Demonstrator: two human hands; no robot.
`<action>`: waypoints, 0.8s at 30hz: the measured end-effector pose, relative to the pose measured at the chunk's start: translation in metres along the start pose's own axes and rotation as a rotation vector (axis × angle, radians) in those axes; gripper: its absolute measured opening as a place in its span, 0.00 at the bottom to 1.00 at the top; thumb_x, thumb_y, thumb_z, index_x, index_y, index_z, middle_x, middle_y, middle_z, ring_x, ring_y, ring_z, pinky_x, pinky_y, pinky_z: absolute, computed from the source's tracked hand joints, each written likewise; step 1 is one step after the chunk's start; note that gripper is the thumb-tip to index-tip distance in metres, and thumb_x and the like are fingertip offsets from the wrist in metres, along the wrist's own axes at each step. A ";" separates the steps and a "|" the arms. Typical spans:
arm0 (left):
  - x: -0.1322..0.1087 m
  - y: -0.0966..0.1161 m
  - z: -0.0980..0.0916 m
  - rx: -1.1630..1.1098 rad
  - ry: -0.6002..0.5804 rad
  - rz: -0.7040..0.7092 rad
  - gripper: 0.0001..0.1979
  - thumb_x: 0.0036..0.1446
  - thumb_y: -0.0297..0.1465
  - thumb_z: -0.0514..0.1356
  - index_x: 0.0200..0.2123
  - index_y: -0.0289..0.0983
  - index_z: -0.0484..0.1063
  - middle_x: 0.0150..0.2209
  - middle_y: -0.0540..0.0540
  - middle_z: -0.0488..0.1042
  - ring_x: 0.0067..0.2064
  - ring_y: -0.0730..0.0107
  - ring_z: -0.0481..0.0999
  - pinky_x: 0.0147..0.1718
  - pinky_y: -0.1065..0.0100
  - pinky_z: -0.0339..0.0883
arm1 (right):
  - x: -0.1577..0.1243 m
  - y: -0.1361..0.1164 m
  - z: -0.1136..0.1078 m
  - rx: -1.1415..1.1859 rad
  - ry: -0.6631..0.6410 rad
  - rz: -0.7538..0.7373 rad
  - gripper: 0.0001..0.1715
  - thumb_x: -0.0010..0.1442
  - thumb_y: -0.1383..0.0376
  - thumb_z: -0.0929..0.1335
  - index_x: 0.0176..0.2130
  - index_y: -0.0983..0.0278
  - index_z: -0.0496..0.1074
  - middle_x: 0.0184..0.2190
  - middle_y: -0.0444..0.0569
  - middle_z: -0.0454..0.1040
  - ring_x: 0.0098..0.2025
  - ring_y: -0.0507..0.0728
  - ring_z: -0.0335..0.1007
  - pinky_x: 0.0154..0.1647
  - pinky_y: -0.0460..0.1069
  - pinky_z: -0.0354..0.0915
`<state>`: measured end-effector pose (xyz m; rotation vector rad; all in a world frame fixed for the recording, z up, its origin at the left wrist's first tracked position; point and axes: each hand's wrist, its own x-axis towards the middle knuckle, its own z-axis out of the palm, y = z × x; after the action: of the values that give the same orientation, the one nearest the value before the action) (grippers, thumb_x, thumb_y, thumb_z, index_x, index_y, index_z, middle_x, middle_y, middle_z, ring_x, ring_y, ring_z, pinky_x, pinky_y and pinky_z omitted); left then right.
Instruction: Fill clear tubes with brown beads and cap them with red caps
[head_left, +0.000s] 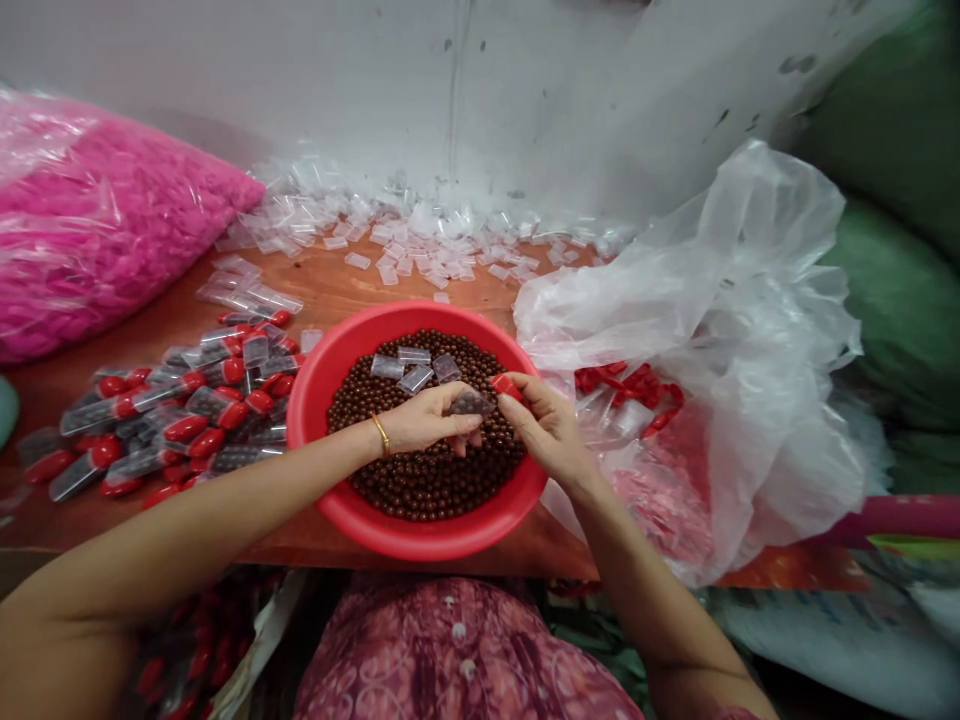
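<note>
A red plastic basin [420, 545] holds many small round brown beads [427, 490]. Over it, my left hand [424, 420] is closed around a clear plastic tube [471, 402] with dark beads inside. Close by on the right, my right hand [544, 425] pinches a small red cap [507, 386] near the tube's end; whether the two touch I cannot tell. Several clear empty tubes [415, 378] lie on the beads at the back of the basin.
Filled tubes with red caps [202, 420] are heaped left of the basin. Clear flat pieces [420, 245] lie scattered along the wall. A bag of pink pieces [97, 220] stands at the back left. An open plastic bag [675, 290] with red pieces [660, 395] sits on the right.
</note>
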<state>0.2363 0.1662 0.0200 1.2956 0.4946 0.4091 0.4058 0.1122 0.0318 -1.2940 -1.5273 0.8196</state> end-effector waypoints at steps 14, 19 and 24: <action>0.003 0.001 -0.003 0.091 0.092 0.066 0.20 0.49 0.43 0.62 0.35 0.34 0.61 0.25 0.53 0.69 0.23 0.80 0.67 0.24 0.74 0.63 | 0.010 0.009 0.001 0.149 -0.096 0.250 0.20 0.59 0.48 0.61 0.39 0.61 0.64 0.19 0.36 0.56 0.15 0.46 0.50 0.13 0.42 0.55; 0.001 -0.002 0.000 0.188 0.100 0.067 0.19 0.51 0.41 0.60 0.38 0.34 0.61 0.25 0.54 0.66 0.24 0.79 0.66 0.24 0.73 0.63 | 0.002 0.008 0.009 0.018 -0.084 0.056 0.20 0.62 0.55 0.59 0.48 0.61 0.69 0.24 0.43 0.68 0.27 0.52 0.68 0.27 0.46 0.68; -0.002 -0.003 0.001 0.397 0.187 0.129 0.13 0.53 0.39 0.57 0.33 0.35 0.62 0.25 0.54 0.62 0.26 0.77 0.61 0.24 0.73 0.59 | -0.004 0.005 0.012 -0.209 -0.086 -0.122 0.23 0.63 0.60 0.58 0.55 0.61 0.67 0.49 0.49 0.73 0.52 0.57 0.69 0.54 0.55 0.65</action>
<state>0.2354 0.1641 0.0173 1.6874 0.6749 0.5617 0.3961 0.1107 0.0225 -1.3137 -1.7804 0.6585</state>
